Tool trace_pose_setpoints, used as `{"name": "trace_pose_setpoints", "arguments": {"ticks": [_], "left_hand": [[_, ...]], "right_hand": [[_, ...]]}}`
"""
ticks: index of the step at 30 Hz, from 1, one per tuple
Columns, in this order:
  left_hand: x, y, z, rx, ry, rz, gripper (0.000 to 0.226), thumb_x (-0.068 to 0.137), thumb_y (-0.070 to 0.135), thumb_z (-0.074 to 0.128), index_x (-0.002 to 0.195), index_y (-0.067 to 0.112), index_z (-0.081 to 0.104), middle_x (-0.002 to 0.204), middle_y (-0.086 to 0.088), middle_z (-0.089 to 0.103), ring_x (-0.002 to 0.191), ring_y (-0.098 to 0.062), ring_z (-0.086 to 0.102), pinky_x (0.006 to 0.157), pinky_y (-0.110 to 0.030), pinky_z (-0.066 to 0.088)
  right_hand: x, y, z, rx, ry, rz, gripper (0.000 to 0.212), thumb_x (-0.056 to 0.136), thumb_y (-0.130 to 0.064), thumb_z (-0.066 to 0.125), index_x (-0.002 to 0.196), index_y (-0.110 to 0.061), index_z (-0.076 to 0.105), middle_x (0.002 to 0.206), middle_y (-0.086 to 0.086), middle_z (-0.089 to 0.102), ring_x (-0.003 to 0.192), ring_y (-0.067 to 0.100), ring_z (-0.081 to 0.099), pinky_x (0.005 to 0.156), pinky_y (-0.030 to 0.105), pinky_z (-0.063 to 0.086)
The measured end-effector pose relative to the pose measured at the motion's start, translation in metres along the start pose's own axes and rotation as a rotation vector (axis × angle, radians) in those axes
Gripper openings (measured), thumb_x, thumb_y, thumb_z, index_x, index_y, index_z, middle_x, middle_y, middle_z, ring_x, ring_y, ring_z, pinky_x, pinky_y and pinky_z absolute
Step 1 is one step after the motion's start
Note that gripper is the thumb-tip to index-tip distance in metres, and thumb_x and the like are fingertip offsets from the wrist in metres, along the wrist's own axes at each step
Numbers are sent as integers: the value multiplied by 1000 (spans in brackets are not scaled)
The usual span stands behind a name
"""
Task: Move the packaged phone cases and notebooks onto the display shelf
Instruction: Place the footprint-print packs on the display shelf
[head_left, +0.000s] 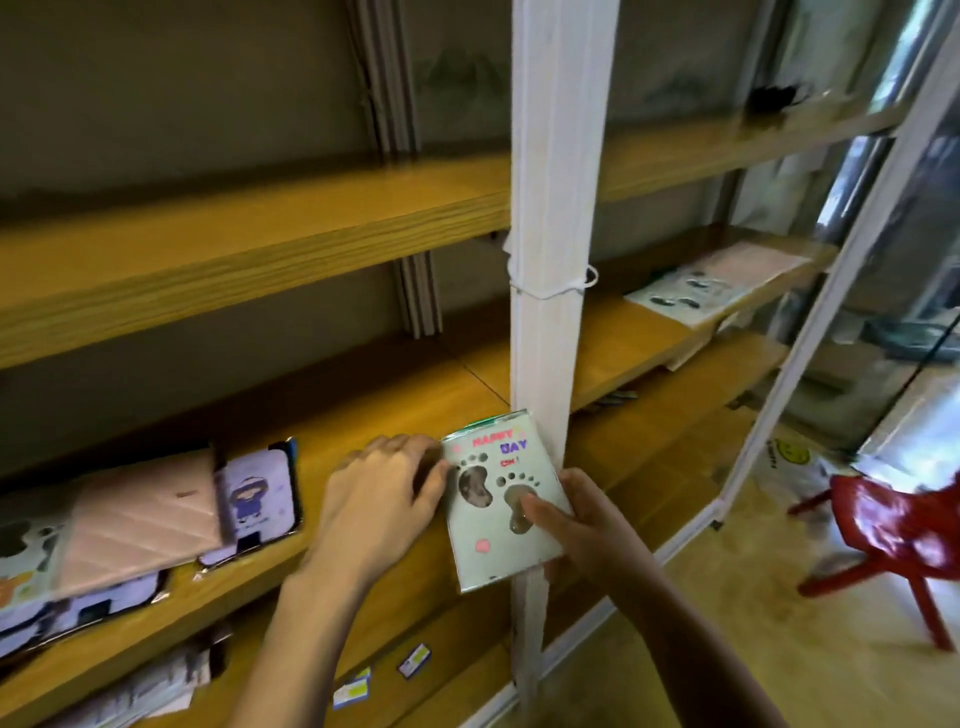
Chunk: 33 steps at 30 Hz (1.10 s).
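1. Held a pale green packaged phone case (506, 499) in front of the white shelf post (553, 260), its right edge overlapping the post, over the wooden display shelf (415, 405).
2. Gripped by the right hand (582, 519), thumb pressed on the front over a footprint cut-out, fingers behind the lower right edge.
3. Touched at its left edge by the left hand (384, 488), fingers curled against it; could not tell whether actually pinched.
4. Read on the case: "HAPPY DAY" in pink and purple, a small red word below too blurred to read, two grey footprints, a pink spot lower down.
5. Left of the post on the same shelf: a pink quilted notebook (140, 519) lying tilted over a cartoon-printed phone case (257, 499) and other packaged cases.
6. Right of the post: flat packets (717, 283) on a higher board, a red plastic stool (904, 530) on the floor.
7. Below the shelf, left of the post: small labelled cards (358, 686) on a lower board.
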<state>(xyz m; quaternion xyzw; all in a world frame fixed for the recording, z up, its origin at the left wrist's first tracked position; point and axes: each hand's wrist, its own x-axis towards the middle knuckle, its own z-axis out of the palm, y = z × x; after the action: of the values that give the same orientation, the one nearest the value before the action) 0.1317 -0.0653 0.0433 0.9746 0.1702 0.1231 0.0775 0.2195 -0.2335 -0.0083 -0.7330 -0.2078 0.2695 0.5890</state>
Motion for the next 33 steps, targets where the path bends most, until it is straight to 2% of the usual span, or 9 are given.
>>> {"name": "trace_pose_setpoints", "arguments": {"ticks": [4, 7, 10, 13, 16, 19, 30, 33], "left_hand": [[12, 58, 14, -10, 15, -17, 39, 95, 48, 32, 126, 30, 46, 132, 7, 53, 120, -12, 47, 91, -29, 40], [21, 99, 29, -40, 40, -4, 36, 94, 48, 34, 121, 31, 50, 126, 9, 56, 116, -11, 50, 86, -27, 42], [32, 139, 45, -52, 54, 6, 41, 93, 50, 31, 122, 28, 50, 125, 8, 57, 115, -11, 52, 84, -26, 44], [45, 179, 62, -60, 56, 8, 40, 93, 49, 34, 124, 28, 50, 124, 8, 58, 113, -9, 53, 87, -27, 46], [59, 215, 74, -90, 16, 27, 38, 94, 45, 36, 126, 27, 49, 126, 7, 57, 115, -10, 52, 93, -28, 43], [77, 243, 81, -72, -20, 59, 39, 96, 46, 33, 129, 28, 45, 132, 9, 53, 121, -10, 47, 99, -28, 39], [183, 320, 126, -30, -76, 126, 42, 96, 46, 32, 132, 28, 43, 137, 8, 49, 126, -9, 45, 102, -29, 38], [225, 332, 143, -40, -68, 111, 40, 96, 46, 33, 129, 27, 46, 133, 7, 52, 123, -10, 47, 98, -31, 42]], "right_hand": [[-14, 7, -56, -97, -61, -20, 24, 91, -27, 58, 107, -19, 43, 95, -2, 65, 79, 8, 71, 63, 27, 59], [-21, 15, -104, -85, -20, -4, 26, 90, -28, 58, 110, -18, 44, 98, -1, 66, 82, 12, 71, 66, 26, 59], [-23, 27, -157, -42, 10, 19, 26, 91, -28, 58, 110, -18, 43, 102, 4, 65, 85, 17, 71, 61, 26, 58], [-26, 37, -206, 9, 31, 3, 25, 89, -25, 60, 107, -16, 45, 96, 6, 66, 78, 17, 72, 53, 21, 53], [-22, 45, -245, 41, 87, -8, 31, 88, -23, 61, 112, -8, 47, 99, 10, 67, 82, 20, 72, 52, 21, 53], [-16, 49, -279, 61, 126, 4, 32, 88, -22, 61, 113, -8, 46, 100, 11, 66, 79, 20, 72, 50, 22, 53], [47, 58, -383, 156, 216, 25, 33, 87, -22, 62, 115, -10, 49, 95, 6, 68, 71, 13, 71, 50, 18, 52], [84, 56, -414, 129, 223, 19, 38, 86, -22, 62, 119, -7, 49, 99, 7, 68, 78, 15, 72, 56, 26, 58]]}}
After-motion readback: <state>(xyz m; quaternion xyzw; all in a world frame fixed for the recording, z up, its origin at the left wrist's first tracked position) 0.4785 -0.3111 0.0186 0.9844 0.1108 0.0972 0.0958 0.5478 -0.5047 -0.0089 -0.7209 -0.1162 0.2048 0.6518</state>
